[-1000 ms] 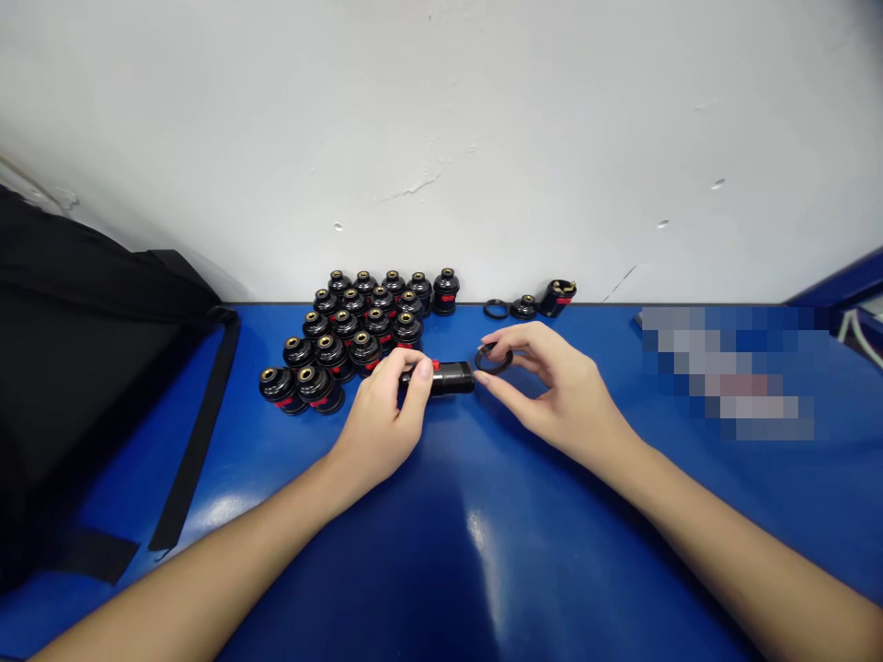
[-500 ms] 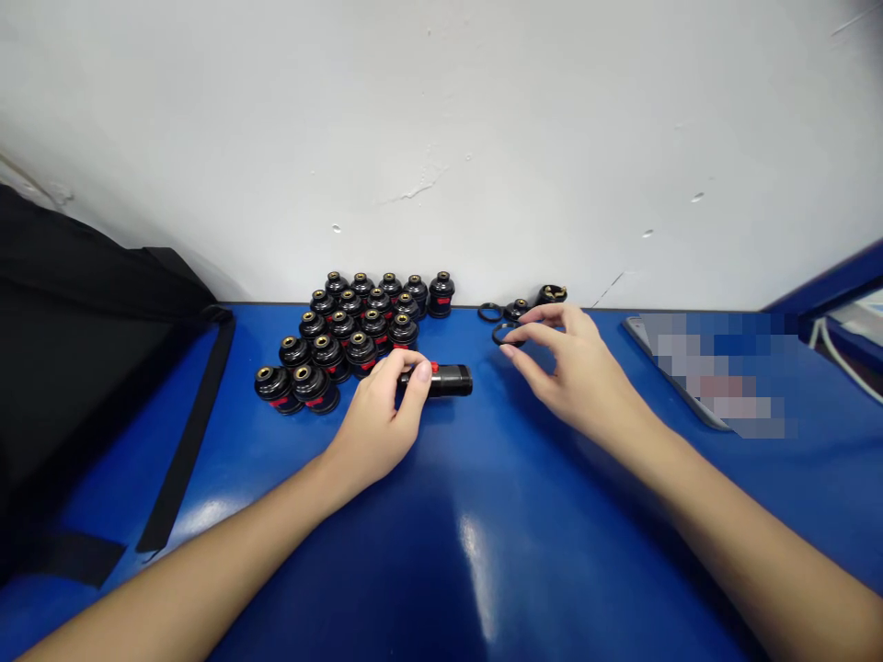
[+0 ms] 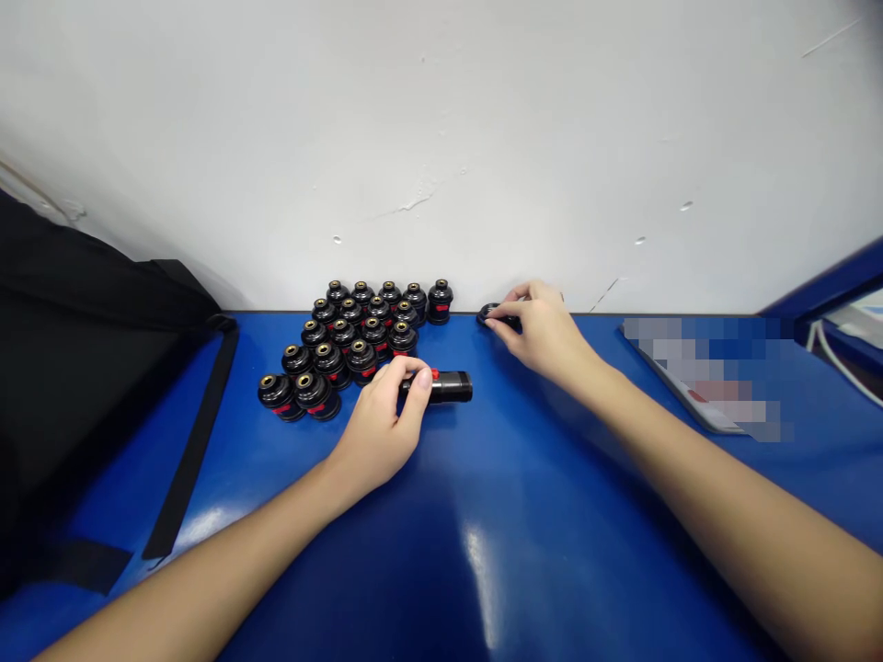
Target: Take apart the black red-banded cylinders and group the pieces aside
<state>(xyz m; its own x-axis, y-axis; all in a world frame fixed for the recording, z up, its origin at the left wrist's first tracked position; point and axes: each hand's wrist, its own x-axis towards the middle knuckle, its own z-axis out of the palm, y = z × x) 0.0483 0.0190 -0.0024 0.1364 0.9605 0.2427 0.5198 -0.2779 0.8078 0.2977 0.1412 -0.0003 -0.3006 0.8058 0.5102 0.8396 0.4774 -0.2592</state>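
Watching remotely, I log the left hand point(image 3: 386, 409), fingers point(image 3: 408, 362) closed round a black cylinder point(image 3: 453, 387), forward of the tabletop point(image 3: 552, 524)'s rear edge. Right hand point(image 3: 542, 333) nearly pinched at a black ring point(image 3: 481, 319) near that edge; grip unclear. Risk: a clumsy fingertip could skid it.

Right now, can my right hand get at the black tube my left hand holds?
Likely yes: the black tube sticks out of your left hand, its uncovered end nearest your right hand.
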